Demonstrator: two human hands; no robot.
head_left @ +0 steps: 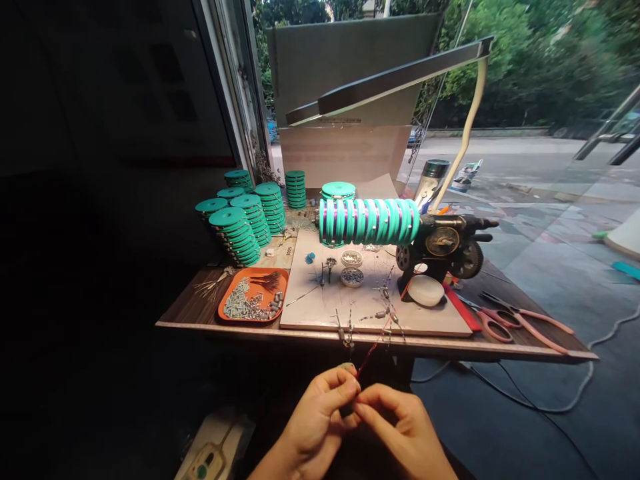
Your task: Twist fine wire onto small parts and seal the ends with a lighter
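Observation:
My left hand [320, 417] and my right hand [400, 423] meet below the table's front edge, fingertips pinched together on a thin red line [371, 348] that runs up toward the table. A small dark piece shows between the fingers; I cannot make out what it is. On the table above stands a black winding machine [443, 248] with a row of teal spools [369, 221] on its shaft.
Stacks of teal spools [243, 217] stand at the back left. An orange tray [254, 298] holds small metal parts. A pale work board [370, 300] carries two little dishes and wire bits. Pink-handled scissors [510, 320] lie at the right. A desk lamp [395, 80] hangs over it all.

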